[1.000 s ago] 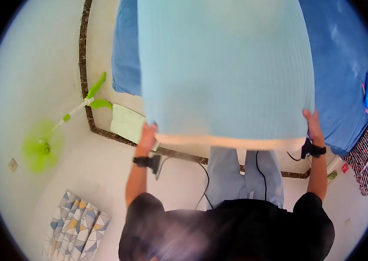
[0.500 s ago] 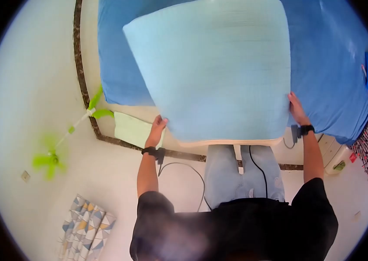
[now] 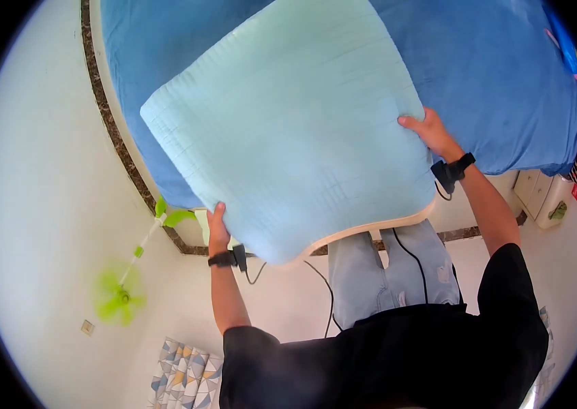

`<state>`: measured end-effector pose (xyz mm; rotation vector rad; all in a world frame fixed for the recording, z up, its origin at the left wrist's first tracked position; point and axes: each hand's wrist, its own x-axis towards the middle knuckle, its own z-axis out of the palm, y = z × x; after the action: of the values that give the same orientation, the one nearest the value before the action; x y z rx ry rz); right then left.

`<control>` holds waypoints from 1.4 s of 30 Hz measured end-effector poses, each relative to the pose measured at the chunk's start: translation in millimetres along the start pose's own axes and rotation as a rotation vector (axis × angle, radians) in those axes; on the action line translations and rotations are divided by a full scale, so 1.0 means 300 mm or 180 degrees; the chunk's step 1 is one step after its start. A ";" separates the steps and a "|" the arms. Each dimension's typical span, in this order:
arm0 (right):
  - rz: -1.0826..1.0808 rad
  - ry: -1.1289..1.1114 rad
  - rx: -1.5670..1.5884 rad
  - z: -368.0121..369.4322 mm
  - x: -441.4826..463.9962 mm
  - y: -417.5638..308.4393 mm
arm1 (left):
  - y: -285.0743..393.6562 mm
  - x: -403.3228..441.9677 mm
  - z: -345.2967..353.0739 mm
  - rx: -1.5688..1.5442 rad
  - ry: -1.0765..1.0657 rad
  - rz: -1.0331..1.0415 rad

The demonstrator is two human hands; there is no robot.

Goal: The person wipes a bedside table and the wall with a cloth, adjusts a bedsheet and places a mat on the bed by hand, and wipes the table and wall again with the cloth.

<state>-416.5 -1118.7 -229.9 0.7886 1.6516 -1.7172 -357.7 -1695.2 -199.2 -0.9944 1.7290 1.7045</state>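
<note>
A large light blue padded quilt with a peach underside is held up in front of me, tilted, its lower edge bending. My left hand grips its lower left edge, thumb on the top face and fingers hidden beneath. My right hand is closed on the right edge, its thumb also lying on top. Behind the quilt spreads a bed with a blue sheet, partly covered by it. A black band with a small device and cable sits on each wrist.
A green-bladed fan stands out at the left, its blades blurred. Patterned curtain fabric is at the lower left. A white bedside cabinet stands right of the bed. A blue packet lies at the far right.
The quilt has turned counter-clockwise, its left corner lower and its lower edge now bent. My right hand has moved up and inward, my left slightly down. The camera view has shifted too.
</note>
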 end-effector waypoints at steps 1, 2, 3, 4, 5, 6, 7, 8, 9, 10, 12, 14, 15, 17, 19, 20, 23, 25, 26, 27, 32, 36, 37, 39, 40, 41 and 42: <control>-0.0141 0.0043 -0.0046 0.000 -0.016 -0.020 | 0.057 -0.035 0.040 0.0102 0.0048 0.0139; -0.0136 0.0053 -0.0031 0.006 -0.028 -0.044 | 0.112 -0.082 0.069 0.0212 0.0098 0.0257; -0.0121 0.0052 -0.0012 0.000 -0.050 -0.072 | 0.175 -0.141 0.111 0.0325 0.0158 0.0367; -0.0125 0.0051 0.0006 -0.016 -0.075 -0.103 | 0.240 -0.194 0.146 0.0420 0.0077 0.0444; -0.0175 0.0129 -0.0053 -0.048 -0.096 -0.134 | 0.305 -0.226 0.187 0.0502 -0.0014 0.0559; -0.0236 0.0218 -0.0110 -0.092 -0.128 -0.158 | 0.354 -0.239 0.228 0.0583 -0.0112 0.0686; -0.0274 0.0297 -0.0172 -0.132 -0.168 -0.186 | 0.386 -0.248 0.257 0.0634 0.0015 0.0837; -0.0376 0.0345 -0.0084 -0.170 -0.216 -0.221 | 0.426 -0.261 0.288 0.0632 0.0013 0.0839; -0.0482 0.0398 0.0000 -0.218 -0.261 -0.259 | 0.476 -0.269 0.333 0.0625 0.0007 0.0844; -0.0413 0.0450 -0.0114 -0.290 -0.300 -0.294 | 0.525 -0.274 0.384 0.0612 0.0007 0.0848; -0.0288 0.0738 -0.0114 -0.401 -0.377 -0.391 | 0.617 -0.253 0.508 0.0774 -0.0063 0.1051; -0.0323 0.1180 -0.0136 -0.508 -0.415 -0.467 | 0.709 -0.207 0.648 0.0870 -0.0484 0.1266; -0.0429 0.1416 -0.0262 -0.602 -0.407 -0.482 | 0.731 -0.163 0.720 0.0816 -0.0533 0.1340; -0.0275 0.1524 -0.0442 -0.861 -0.339 -0.486 | 0.766 -0.026 0.849 0.0589 -0.0886 0.1113; -0.0609 0.1121 -0.0606 -1.008 -0.282 -0.528 | 0.763 0.144 1.016 0.0297 -0.1149 0.0661; -0.0640 0.1103 -0.0898 -1.074 -0.229 -0.505 | 0.733 0.218 1.122 0.0166 -0.1095 0.0513; -0.0440 0.2159 -0.1852 -1.072 -0.089 -0.372 | 0.559 0.482 1.305 0.0877 -0.0805 -0.0014; -0.0450 0.1171 -0.2637 -1.169 0.081 -0.143 | 0.479 0.558 1.372 0.1377 -0.0487 -0.0103; -0.0223 0.0978 -0.2786 -1.006 0.046 -0.141 | 0.470 0.560 1.402 0.1226 -0.0547 -0.0031; -0.0756 0.1163 -0.3256 -0.899 0.042 -0.046 | 0.467 0.541 1.410 0.1078 -0.0579 0.0010; -0.1869 0.1582 -0.3371 -0.440 -0.036 0.112 | 0.333 0.451 1.244 0.0829 -0.1184 -0.0210; -0.2268 0.0979 -0.2747 -0.072 -0.119 0.102 | 0.134 0.276 1.165 0.0734 -0.1637 -0.0325; -0.2210 0.0778 -0.2669 0.005 -0.133 0.077 | 0.114 0.233 1.170 0.0801 -0.1576 -0.0299; -0.2092 0.1003 -0.2510 0.125 -0.101 0.057 | 0.138 0.187 1.217 0.0910 -0.1438 -0.0131; -0.2030 0.1093 -0.2474 0.154 -0.083 0.056 | 0.183 0.146 1.266 0.0918 -0.1337 -0.0016; -0.2061 0.1070 -0.2371 0.175 -0.092 0.052 | 0.195 0.107 1.270 0.0921 -0.1208 0.0062; -0.2097 0.1025 -0.2264 0.180 -0.106 0.017 | 0.194 0.092 1.250 0.0739 -0.1189 -0.0043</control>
<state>-392.6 -1171.8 -206.4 0.1740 2.7332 -1.2217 -470.4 -1332.1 -215.3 -0.5428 1.6186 1.5221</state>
